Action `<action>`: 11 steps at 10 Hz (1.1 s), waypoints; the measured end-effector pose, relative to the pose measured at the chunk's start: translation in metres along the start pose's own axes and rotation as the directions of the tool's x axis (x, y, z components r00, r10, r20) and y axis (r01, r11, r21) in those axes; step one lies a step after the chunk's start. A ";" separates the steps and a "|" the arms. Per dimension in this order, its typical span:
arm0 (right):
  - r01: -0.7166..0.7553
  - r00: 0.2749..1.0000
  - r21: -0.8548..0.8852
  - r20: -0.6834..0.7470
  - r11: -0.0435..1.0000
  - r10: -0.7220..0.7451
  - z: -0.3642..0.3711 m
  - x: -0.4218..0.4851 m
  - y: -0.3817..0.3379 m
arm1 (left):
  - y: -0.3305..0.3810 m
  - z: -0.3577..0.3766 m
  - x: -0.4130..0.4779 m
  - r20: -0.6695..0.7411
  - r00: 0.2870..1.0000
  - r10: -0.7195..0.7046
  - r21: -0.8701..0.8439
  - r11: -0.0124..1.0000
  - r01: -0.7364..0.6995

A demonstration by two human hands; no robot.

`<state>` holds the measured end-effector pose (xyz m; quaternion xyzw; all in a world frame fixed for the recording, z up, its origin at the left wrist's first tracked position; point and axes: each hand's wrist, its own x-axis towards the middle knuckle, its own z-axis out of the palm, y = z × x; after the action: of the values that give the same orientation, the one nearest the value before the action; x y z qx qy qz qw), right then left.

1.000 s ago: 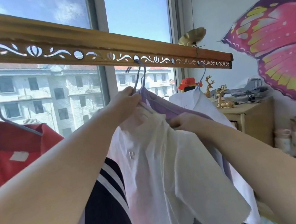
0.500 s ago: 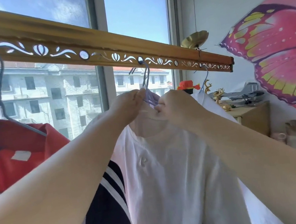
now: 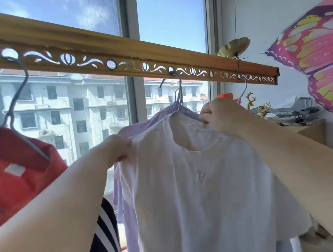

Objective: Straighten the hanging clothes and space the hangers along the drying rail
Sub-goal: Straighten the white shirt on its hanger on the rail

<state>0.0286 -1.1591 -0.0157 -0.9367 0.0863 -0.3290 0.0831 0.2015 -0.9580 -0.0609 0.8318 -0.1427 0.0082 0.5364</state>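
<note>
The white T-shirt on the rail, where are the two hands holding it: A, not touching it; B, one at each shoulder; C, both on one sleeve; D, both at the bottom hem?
B: the left hand pinches one shoulder of the white T-shirt and the right hand grips the other.

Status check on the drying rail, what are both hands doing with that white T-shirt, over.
Left hand pinching white T-shirt shoulder. Right hand gripping the other shoulder at the hanger. Lilac shirt crowded directly behind on drying rail.

free: bare drying rail (image 3: 88, 49) between red garment (image 3: 12, 163) and white shirt (image 3: 197, 186) | blocked: hangers (image 3: 179, 102) bunched together
</note>
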 end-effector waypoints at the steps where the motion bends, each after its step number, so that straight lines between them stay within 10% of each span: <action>1: -0.024 0.999 -0.017 -0.043 1.000 0.023 -0.005 -0.006 -0.010 | -0.002 -0.012 -0.006 -0.050 0.999 -0.020 -0.004 1.000 0.020; 5: -0.038 0.998 -0.092 -0.061 0.995 0.032 -0.003 -0.001 -0.018 | -0.027 -0.041 -0.001 -0.026 0.999 -0.037 0.574 0.817 0.045; 8: -0.012 0.998 0.019 -0.057 1.000 0.013 0.001 -0.002 -0.024 | -0.037 -0.054 -0.014 -0.160 0.971 -0.176 0.855 0.467 0.225; 9: 0.009 0.999 0.087 -0.053 0.996 -0.004 0.002 -0.002 -0.026 | -0.030 -0.052 -0.013 -0.252 0.968 -0.003 0.820 0.531 0.215; 10: 0.001 1.000 0.216 -0.006 0.976 0.000 0.003 -0.003 -0.030 | -0.006 -0.041 -0.010 -0.273 0.847 0.457 0.648 0.738 -0.189; 11: -0.029 1.000 0.363 0.021 0.931 0.022 0.003 -0.005 -0.027 | 0.021 -0.019 -0.026 -0.055 0.834 0.549 0.245 0.817 -0.522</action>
<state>0.0302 -1.1312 -0.0153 -0.9067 0.0355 -0.3303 0.2597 0.1736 -0.9432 -0.0387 0.8099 -0.3359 0.2259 0.4245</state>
